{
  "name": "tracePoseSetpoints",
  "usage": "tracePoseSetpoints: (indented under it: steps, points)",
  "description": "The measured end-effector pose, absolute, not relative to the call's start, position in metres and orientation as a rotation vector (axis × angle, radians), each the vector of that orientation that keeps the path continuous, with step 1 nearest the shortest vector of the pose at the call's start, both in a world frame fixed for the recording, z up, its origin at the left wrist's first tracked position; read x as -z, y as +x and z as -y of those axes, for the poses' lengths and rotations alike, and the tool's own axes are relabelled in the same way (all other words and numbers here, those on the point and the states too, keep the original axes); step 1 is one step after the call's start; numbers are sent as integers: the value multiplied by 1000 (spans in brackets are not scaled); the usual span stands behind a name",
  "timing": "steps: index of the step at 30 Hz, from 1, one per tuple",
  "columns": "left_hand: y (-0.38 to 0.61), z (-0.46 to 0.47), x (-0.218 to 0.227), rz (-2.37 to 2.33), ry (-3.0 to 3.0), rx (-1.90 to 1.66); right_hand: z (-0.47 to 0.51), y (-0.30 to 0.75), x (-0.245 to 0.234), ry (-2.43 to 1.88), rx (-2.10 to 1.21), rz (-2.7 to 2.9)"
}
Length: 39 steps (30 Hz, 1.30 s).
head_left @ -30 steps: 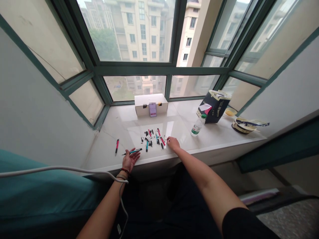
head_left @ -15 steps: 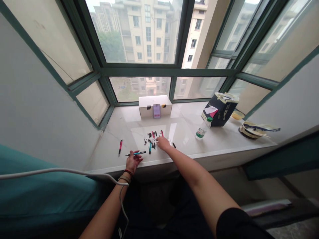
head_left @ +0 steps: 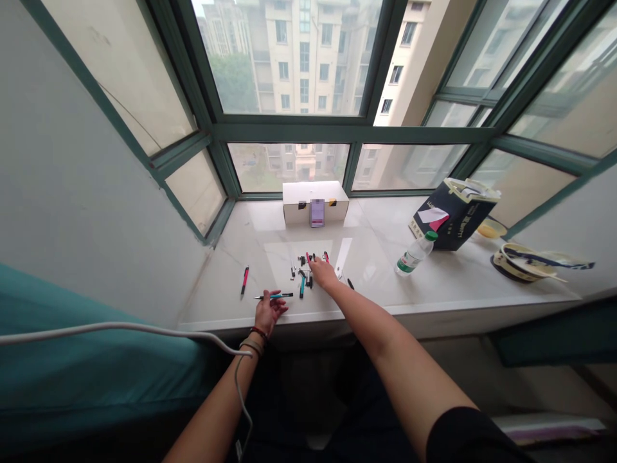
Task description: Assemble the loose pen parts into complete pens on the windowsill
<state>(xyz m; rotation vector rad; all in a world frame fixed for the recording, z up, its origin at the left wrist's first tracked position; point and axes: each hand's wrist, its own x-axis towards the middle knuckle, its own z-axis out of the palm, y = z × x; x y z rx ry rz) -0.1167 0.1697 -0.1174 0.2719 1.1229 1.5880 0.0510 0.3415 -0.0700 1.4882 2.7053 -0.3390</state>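
Note:
My left hand [head_left: 268, 310] rests palm up at the near edge of the white window ledge [head_left: 376, 276] and holds a teal and black pen [head_left: 274, 296] across its fingertips. My right hand [head_left: 322, 272] reaches over a small heap of pen parts [head_left: 303, 269] in red, teal and black, with its fingers curled down among them; what they touch is too small to tell. A red pen [head_left: 244, 280] lies alone to the left of both hands.
A white box [head_left: 315, 202] stands at the back against the window. To the right lie a plastic bottle [head_left: 413, 253], a dark paper bag [head_left: 453, 215] and a bowl with a strap [head_left: 525, 265]. A white cable [head_left: 120, 329] crosses teal bedding at the left.
My right hand moved left from the right edge of the pen parts to over their middle. The left hand kept the teal pen; the view swung left and up.

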Motion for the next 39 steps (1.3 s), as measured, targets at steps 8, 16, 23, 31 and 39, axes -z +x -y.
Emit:
tracePoseSetpoints:
  steps: [8, 16, 23, 31, 39]
  points:
    - [-116, -169, 116, -1141, 289, -1588, -348, 51, 70, 1429, 264, -2702]
    - [-117, -170, 119, -1139, 282, -1591, -348, 45, 70, 1341, 326, -2664]
    - [-118, -171, 123, -1161, 297, -1595, -345, 45, 67, 1265, 484, -2652]
    - [-117, -170, 119, -1174, 288, -1602, -294, 63, 71, 1483, 831, -2750]
    - [-116, -172, 116, -1244, 311, -1571, -240, 71, 118, 1788, 2131, -2383]
